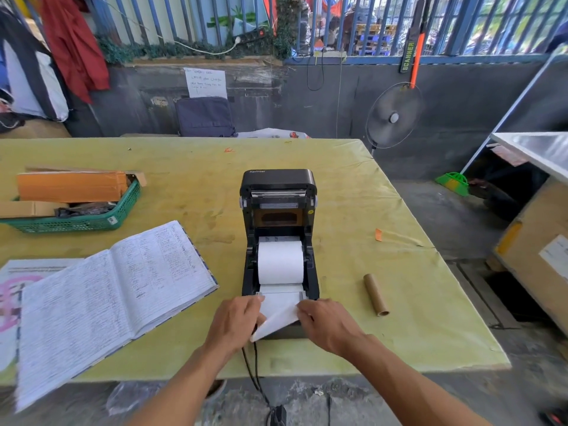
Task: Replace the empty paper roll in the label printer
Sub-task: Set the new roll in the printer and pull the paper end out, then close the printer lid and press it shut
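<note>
The black label printer (278, 192) stands on the yellow-green table (368, 210) with its lid tipped up and back. A full white paper roll (280, 261) lies in its bay. The roll's loose end (278, 316) is drawn out over the printer's front edge. My left hand (235, 322) pinches the left side of that strip, and my right hand (327, 324) pinches its right side. The empty brown cardboard core (376, 294) lies on the table to the right of the printer.
An open handwritten ledger (116, 299) lies left of the printer. A green basket (76, 222) with cardboard boxes sits at the far left. Black cables (255, 373) drop off the table's near edge. A standing fan (394, 116) and a cardboard box (541, 256) stand to the right.
</note>
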